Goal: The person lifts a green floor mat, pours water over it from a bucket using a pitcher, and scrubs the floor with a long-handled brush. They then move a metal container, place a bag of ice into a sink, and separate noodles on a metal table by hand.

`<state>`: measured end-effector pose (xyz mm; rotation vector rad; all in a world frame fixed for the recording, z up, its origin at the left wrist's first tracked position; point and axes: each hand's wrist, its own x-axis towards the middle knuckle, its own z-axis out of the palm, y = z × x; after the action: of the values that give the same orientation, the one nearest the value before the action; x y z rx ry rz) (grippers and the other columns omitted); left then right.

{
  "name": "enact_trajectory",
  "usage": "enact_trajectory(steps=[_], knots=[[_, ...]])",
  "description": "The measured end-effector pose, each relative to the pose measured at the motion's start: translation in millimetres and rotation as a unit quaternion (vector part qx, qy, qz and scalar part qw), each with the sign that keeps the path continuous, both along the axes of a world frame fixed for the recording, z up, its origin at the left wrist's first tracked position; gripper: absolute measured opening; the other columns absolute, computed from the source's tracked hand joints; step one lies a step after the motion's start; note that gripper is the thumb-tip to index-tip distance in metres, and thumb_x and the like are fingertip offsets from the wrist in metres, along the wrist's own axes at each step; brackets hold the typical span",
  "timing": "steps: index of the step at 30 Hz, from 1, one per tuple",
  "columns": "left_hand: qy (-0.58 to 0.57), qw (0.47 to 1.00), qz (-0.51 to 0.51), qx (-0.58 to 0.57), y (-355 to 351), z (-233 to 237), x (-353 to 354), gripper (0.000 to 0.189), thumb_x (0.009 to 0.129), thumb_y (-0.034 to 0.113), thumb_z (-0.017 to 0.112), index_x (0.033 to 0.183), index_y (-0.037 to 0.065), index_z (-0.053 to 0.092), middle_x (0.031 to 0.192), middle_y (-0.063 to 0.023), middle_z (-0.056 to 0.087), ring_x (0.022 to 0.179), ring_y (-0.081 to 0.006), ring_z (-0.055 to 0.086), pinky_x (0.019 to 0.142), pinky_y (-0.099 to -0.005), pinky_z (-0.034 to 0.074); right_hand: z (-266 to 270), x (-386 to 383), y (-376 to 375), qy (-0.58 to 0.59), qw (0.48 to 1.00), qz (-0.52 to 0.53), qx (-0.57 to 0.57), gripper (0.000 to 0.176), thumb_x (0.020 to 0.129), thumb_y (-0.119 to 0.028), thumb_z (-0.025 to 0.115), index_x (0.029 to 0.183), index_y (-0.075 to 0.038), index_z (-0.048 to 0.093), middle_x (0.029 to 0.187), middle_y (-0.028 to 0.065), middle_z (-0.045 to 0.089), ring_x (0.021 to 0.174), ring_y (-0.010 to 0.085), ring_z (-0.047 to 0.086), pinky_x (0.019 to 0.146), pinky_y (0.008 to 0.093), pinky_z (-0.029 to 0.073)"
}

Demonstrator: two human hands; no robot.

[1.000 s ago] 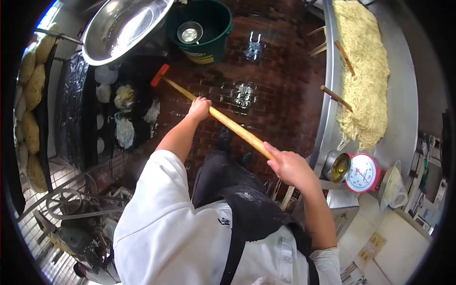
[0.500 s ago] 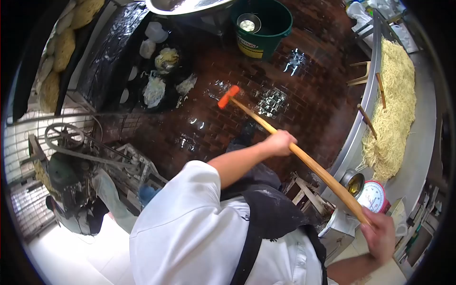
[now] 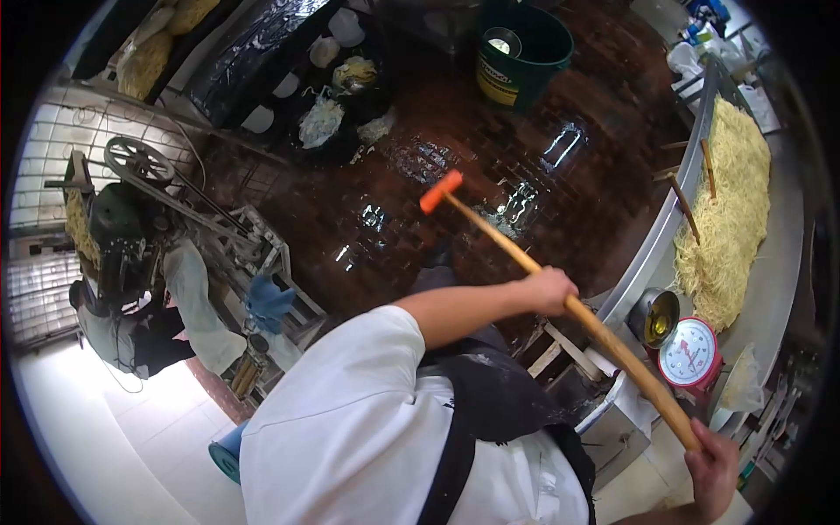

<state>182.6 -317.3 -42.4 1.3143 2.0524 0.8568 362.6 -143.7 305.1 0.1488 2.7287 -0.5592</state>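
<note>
A long wooden pole [image 3: 626,354] slants across the view, ending in a short orange crosspiece head [image 3: 441,192] over the wet brick floor. Whether that head has bristles or a rubber blade cannot be made out. My left hand [image 3: 550,291] is wrapped around the pole partway along, the arm stretched out across my body. Near the pole's upper end, at the lower right, my right hand [image 3: 713,465] is closed round the wood. Close to the pole on the right are a red-rimmed dial scale [image 3: 689,352] and a metal bowl of yellow liquid [image 3: 654,317].
A metal table [image 3: 652,236] on the right bears a long heap of noodles [image 3: 731,210] with sticks in it. A green bucket [image 3: 525,61] stands at the back. Dark tubs with pale food scraps [image 3: 321,122] are at upper left. Belt-driven machinery [image 3: 140,219] stands at left.
The view has shifted, so most surroundings appear displaced. Both hands keep their hold on the pole, and its orange head appears slightly farther right, still over the floor.
</note>
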Motion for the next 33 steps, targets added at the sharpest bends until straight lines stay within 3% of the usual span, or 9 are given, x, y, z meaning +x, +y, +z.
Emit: enact_trajectory(steps=[6, 13, 18, 20, 22, 24, 28, 31, 33], knots=[[-0.003, 0.995, 0.085, -0.050, -71.1, -62.7, 14.1, 0.017, 0.065, 0.020, 0.067, 0.080, 0.012, 0.065, 0.080, -0.0099, 0.065, 0.087, -0.0311, 0.063, 0.078, -0.0437, 0.048, -14.3, -4.1, -25.3, -0.042, 0.997, 0.061, -0.038, 0.052, 0.070, -0.005, 0.070, 0.120, 0.001, 0.058, 0.089, 0.0210, 0.066, 0.073, 0.0330, 0.062, 0.072, 0.0362, 0.050], [0.110, 0.958, 0.171, -0.200, -225.9, -173.2, -87.2, 0.024, 0.070, 0.016, 0.067, 0.093, 0.017, 0.069, 0.097, -0.0072, 0.060, 0.103, -0.0270, 0.051, 0.088, -0.0386, 0.044, -174.4, -53.1, -149.3, -0.097, 0.993, 0.029, -0.066, 0.053, 0.083, -0.017, 0.063, 0.133, -0.017, 0.049, 0.079, 0.0212, 0.060, 0.072, 0.0381, 0.059, 0.067, 0.0432, 0.047], [0.082, 0.981, 0.164, 0.063, -170.8, -55.9, -53.0, 0.023, 0.063, 0.030, 0.070, 0.081, 0.016, 0.068, 0.078, -0.0098, 0.063, 0.086, -0.0304, 0.061, 0.077, -0.0450, 0.048, -25.5, -38.3, -94.2, -0.096, 0.984, -0.104, -0.110, 0.053, 0.072, 0.000, 0.066, 0.124, -0.001, 0.056, 0.106, 0.0184, 0.065, 0.091, 0.0331, 0.064, 0.081, 0.0360, 0.049], [0.018, 0.995, 0.089, 0.042, -146.3, 1.0, -31.5, 0.022, 0.065, 0.029, 0.072, 0.080, 0.014, 0.068, 0.074, -0.0092, 0.064, 0.082, -0.0324, 0.062, 0.077, -0.0427, 0.047, 61.1, -77.1, -138.7, -0.187, 0.974, -0.123, 0.026, 0.048, 0.073, -0.008, 0.067, 0.119, 0.004, 0.058, 0.105, 0.0182, 0.066, 0.098, 0.0252, 0.063, 0.089, 0.0339, 0.046], [-0.050, 0.997, 0.039, 0.032, -144.2, 9.4, -18.3, 0.022, 0.069, 0.032, 0.072, 0.081, 0.014, 0.067, 0.075, -0.0079, 0.064, 0.083, -0.0304, 0.062, 0.076, -0.0427, 0.046, 4.1, -54.2, -113.0, -0.349, 0.935, -0.049, 0.036, 0.047, 0.087, -0.009, 0.057, 0.133, -0.014, 0.050, 0.097, 0.0213, 0.064, 0.087, 0.0308, 0.061, 0.078, 0.0341, 0.047], [-0.019, 0.996, 0.062, 0.064, -182.2, -2.8, -18.4, 0.020, 0.069, 0.030, 0.071, 0.080, 0.014, 0.067, 0.077, -0.0069, 0.064, 0.085, -0.0292, 0.061, 0.075, -0.0424, 0.046, -56.5, -38.3, -125.2, -0.261, 0.965, 0.004, -0.022, 0.048, 0.085, -0.006, 0.057, 0.132, -0.011, 0.050, 0.096, 0.0194, 0.065, 0.087, 0.0344, 0.061, 0.079, 0.0351, 0.047], [0.008, 0.978, 0.199, -0.060, -266.7, -35.8, -47.8, 0.012, 0.066, 0.018, 0.067, 0.077, 0.013, 0.065, 0.075, -0.0074, 0.063, 0.084, -0.0305, 0.060, 0.077, -0.0431, 0.047, 10.7, -137.5, -212.5, -0.185, 0.980, 0.056, 0.046, 0.054, 0.070, 0.000, 0.068, 0.123, -0.002, 0.057, 0.106, 0.0198, 0.065, 0.092, 0.0333, 0.064, 0.082, 0.0363, 0.048], [0.129, 0.940, 0.313, -0.031, -354.5, -127.8, -81.6, 0.013, 0.061, 0.016, 0.069, 0.074, 0.016, 0.067, 0.075, -0.0076, 0.064, 0.078, -0.0306, 0.061, 0.074, -0.0430, 0.050, -82.2, -162.4, -275.3, -0.260, 0.965, 0.004, 0.026, 0.053, 0.081, -0.016, 0.063, 0.132, -0.016, 0.051, 0.102, 0.0213, 0.064, 0.093, 0.0368, 0.062, 0.079, 0.0405, 0.049], [0.178, 0.910, 0.319, -0.196, -422.8, -164.6, -113.5, 0.014, 0.063, 0.018, 0.069, 0.078, 0.016, 0.069, 0.083, -0.0059, 0.063, 0.088, -0.0285, 0.057, 0.079, -0.0429, 0.047, -161.4, -161.2, -314.9, -0.216, 0.973, 0.056, -0.065, 0.054, 0.086, -0.017, 0.060, 0.137, -0.015, 0.042, 0.095, 0.0245, 0.062, 0.087, 0.0410, 0.060, 0.078, 0.0436, 0.047]])
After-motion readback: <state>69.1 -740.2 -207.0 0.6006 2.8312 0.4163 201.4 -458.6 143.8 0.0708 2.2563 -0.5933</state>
